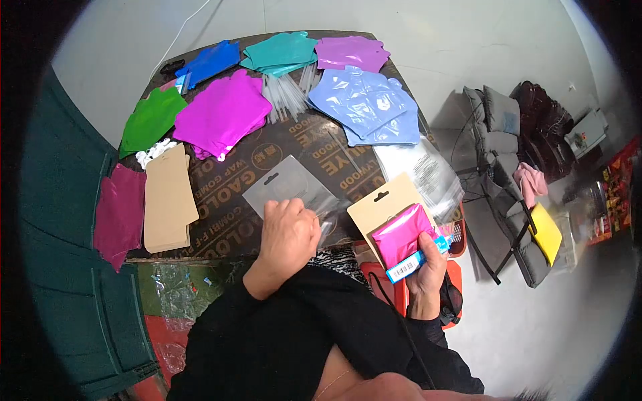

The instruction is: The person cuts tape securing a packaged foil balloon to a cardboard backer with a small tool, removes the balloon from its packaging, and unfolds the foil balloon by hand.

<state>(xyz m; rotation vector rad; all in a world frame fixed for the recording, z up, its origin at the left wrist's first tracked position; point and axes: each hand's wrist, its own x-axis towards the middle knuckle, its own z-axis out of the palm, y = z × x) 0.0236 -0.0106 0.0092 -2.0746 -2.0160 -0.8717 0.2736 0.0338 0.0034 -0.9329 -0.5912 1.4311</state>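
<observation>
My right hand (428, 273) grips a tan cardboard hang card (364, 210) with a folded shiny pink foil piece (404, 235) lying on it. A blue and white barcoded packet (406, 267) is pinched against the card's lower edge under my thumb. Over the table's front edge, the fingers of my left hand (289, 230) are curled on a clear plastic bag (289, 184) with a hanger slot. Part of that bag is hidden beneath the hand. To the left lies a stack of tan cards (167, 200).
Flat foil pieces lie around the dark table (234, 184): magenta (224, 110), light blue (364, 103), green (154, 120), dark pink (120, 214). Clear straws (284, 97) sit among them. Clear bags (421, 174) lie at right. A red basket (455, 284) stands below; a grey chair (501, 160) is beyond.
</observation>
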